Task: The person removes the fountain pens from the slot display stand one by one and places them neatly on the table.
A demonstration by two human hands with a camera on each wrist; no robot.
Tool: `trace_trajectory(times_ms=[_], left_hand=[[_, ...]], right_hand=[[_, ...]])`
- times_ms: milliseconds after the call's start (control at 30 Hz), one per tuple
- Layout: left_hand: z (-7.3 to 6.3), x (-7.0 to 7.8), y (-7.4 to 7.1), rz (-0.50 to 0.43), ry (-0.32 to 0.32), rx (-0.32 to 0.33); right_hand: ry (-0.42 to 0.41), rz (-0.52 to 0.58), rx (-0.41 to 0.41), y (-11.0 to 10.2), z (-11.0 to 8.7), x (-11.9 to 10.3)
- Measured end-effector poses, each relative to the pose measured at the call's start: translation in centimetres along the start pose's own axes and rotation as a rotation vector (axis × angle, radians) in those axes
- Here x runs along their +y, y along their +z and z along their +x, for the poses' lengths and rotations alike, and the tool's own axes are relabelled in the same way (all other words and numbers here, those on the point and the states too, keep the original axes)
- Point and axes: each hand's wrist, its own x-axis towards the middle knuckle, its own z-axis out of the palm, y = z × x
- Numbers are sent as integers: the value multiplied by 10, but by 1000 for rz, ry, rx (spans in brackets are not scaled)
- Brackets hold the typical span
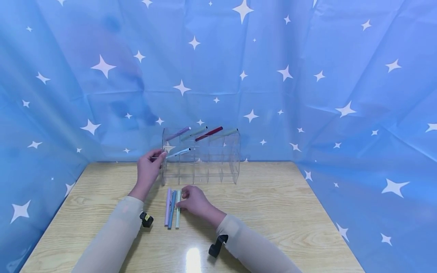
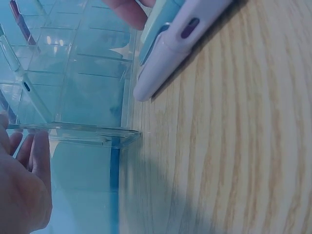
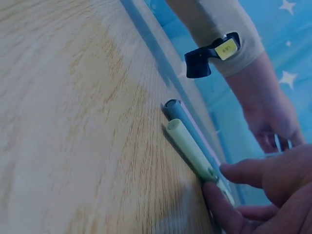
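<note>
My left hand (image 1: 149,168) grips the left side wall of a clear acrylic pen rack (image 1: 215,178), thumb on one side and fingers on the other. A light blue pen (image 1: 182,152) lies tilted in the rack's middle row, close to that hand. In front of the rack, my right hand (image 1: 196,201) pinches a pale green pen (image 3: 189,146) between thumb and fingertip. The pen lies along the wooden table, beside a blue pen (image 1: 172,214) and a lavender pen (image 1: 167,210).
Along the rack's top row slant a purple pen (image 1: 179,133), a dark red pen (image 1: 209,134) and two green pens, one of them a green pen (image 1: 199,131) left of the red. A blue curtain with white stars (image 1: 266,49) hangs behind the wooden table (image 1: 273,212).
</note>
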Motion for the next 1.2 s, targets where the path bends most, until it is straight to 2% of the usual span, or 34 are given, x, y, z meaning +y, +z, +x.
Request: trace_trajectory(times_ms=[267,500,633,733,833,933,1100,1200], left_hand=[[0,1,0,-9,0,-3],[1,-2,0,-7,8,-10],[1,-1,0,-10,3,-12],[0,0,0,-9,-2,-13],[0,0,0,-3,-4,-13],[0,0,0,0,-5,-13],[1,-1,0,-5,-2,-8],[1,-2,0,-3,0,-10]], right_hand=[[8,53,-7,1,-1,-1],[1,-31,3,-4,-2,-1],[2,29,4,-9,-1,0],[-13,121,23,-14,0,0],[-48,221,84,-19,3,-4],[-87,295,182,-25,7,-12],[-144,347,347,-33,15,-27],[-165,374,387,-37,21,-36]])
